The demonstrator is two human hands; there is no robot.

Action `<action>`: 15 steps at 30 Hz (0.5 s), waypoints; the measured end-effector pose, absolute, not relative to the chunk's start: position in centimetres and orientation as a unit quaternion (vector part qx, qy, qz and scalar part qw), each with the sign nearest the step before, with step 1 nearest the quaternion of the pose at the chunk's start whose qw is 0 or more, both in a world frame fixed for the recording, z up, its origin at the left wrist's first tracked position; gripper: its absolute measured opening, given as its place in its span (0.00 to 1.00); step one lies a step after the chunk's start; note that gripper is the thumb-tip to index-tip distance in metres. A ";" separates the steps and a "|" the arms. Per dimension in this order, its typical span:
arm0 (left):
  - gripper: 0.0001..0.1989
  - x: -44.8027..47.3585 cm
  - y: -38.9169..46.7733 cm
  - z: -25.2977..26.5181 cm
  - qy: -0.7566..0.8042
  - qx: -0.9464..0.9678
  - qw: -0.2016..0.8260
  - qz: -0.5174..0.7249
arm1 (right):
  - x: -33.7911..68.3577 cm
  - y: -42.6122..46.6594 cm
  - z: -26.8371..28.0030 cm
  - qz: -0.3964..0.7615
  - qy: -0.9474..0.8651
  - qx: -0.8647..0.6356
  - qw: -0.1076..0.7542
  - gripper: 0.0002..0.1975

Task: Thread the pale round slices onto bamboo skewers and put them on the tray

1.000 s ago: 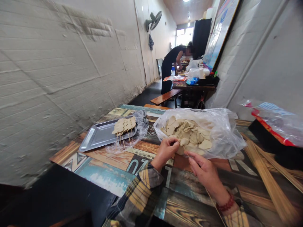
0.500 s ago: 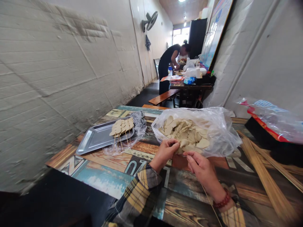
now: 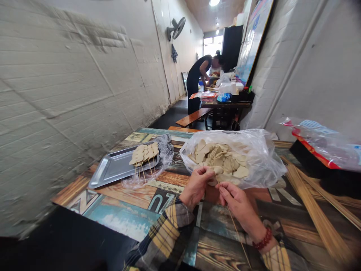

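Note:
My left hand (image 3: 197, 184) is closed, pinching a thin, flat beige slice (image 3: 217, 170) at the front of the plastic bag. Beside it, my right hand (image 3: 237, 201) grips a thin bamboo skewer (image 3: 235, 227) between thumb and fingers. The skewer's upper end meets the slice by my left fingertips; whether it pierces the slice I cannot tell. A heap of similar beige slices (image 3: 222, 154) lies in the clear plastic bag (image 3: 265, 162) just beyond both hands. To the left, several skewers of slices (image 3: 144, 153) rest on a metal tray (image 3: 113, 169), sticks jutting over its edge.
Loose bamboo skewers (image 3: 313, 210) spread across the right of the patterned table (image 3: 121, 214). Behind them stands a black box (image 3: 307, 158) with plastic packaging on it. Crumpled plastic wrap (image 3: 166, 148) lies by the tray. Farther off, a person (image 3: 197, 79) bends over another table.
The skewer's lower part has swung left, and my right hand has shifted slightly left. My left hand stays near the bag with its slice. The view has moved a little.

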State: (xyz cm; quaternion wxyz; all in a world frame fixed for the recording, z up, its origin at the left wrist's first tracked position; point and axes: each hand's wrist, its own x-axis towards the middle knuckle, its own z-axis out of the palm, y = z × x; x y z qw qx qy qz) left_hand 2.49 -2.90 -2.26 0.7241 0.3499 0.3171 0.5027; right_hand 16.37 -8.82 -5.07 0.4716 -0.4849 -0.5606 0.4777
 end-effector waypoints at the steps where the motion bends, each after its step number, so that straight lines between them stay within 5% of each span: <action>1: 0.15 2.4 -2.8 -2.2 0.321 0.345 0.717 0.514 | 16.4 -8.8 -5.2 0.468 -0.571 -0.489 0.465 0.15; 15: 0.15 1.9 -2.0 -2.5 0.379 0.336 0.675 0.537 | 15.7 -9.3 -4.6 0.424 -0.607 -0.512 0.436 0.16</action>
